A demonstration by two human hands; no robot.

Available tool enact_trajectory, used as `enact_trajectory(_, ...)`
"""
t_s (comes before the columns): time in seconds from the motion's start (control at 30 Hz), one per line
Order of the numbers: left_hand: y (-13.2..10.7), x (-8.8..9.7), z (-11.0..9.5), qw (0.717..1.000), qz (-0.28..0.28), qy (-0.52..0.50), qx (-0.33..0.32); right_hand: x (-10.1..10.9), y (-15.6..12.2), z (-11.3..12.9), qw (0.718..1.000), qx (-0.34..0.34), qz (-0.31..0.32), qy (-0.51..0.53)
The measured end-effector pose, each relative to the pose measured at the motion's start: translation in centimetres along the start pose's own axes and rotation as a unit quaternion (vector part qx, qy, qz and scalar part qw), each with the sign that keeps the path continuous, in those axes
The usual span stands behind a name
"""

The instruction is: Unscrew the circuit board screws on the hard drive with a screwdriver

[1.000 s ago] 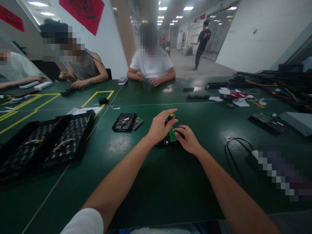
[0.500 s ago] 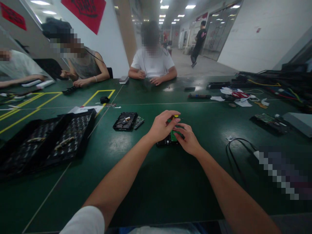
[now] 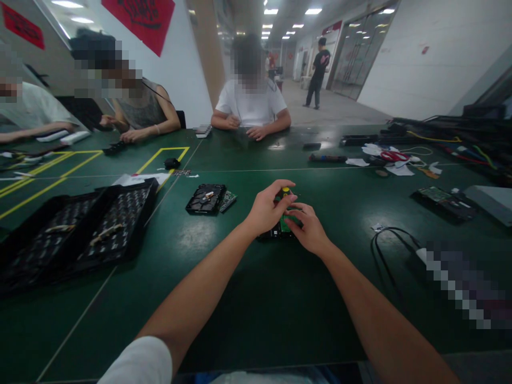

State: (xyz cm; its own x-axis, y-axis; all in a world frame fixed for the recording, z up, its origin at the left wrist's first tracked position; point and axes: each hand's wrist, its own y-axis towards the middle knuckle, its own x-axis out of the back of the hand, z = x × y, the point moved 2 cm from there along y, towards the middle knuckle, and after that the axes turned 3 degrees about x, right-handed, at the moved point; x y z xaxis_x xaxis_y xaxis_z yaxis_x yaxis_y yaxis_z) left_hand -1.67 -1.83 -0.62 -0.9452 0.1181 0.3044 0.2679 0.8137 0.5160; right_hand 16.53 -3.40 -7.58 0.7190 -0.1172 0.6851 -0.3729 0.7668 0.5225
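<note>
My left hand [image 3: 264, 208] is closed around a small screwdriver [image 3: 285, 191] with a yellow-topped handle, held upright. Beneath it on the green table lies a black hard drive [image 3: 273, 232] with a green circuit board [image 3: 284, 225], partly covered by both hands. My right hand [image 3: 311, 228] has its fingers curled in at the screwdriver's lower part, just over the board. The tip of the screwdriver is hidden behind the fingers. To the left lie another hard drive [image 3: 206, 199] and a loose circuit board [image 3: 228, 201].
A black tray [image 3: 138, 213] with small parts stands at the left. At the right are a drive with a bare board [image 3: 442, 202], a grey box [image 3: 494, 200] and a black cable [image 3: 376, 253]. A person [image 3: 250, 106] sits opposite; others sit at the left.
The yellow screwdriver top has shifted slightly left and shows more between my left fingers. My right hand is nearly still. In the background, a walking person has moved a little left.
</note>
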Motion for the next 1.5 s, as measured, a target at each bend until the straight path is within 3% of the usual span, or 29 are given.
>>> enact_trajectory(0.2,0.1,0.1,0.0,1.000,0.018,0.004,-0.020,-0.8,1.0,-0.1,0.999,-0.005,-0.043,0.005)
enact_trajectory(0.5,0.0,-0.1,0.0,0.998,0.045,-0.035,-0.020,-1.1,1.3,-0.1,0.998,0.013,-0.059,-0.024)
enact_trajectory(0.9,0.2,0.6,-0.4,0.997,0.054,-0.009,-0.048,-1.0,1.2,-0.1,0.997,0.037,-0.041,-0.053)
enact_trajectory(1.5,0.4,1.0,-0.7,0.993,-0.033,0.100,-0.058,-1.3,1.2,0.0,0.997,0.023,-0.058,-0.044)
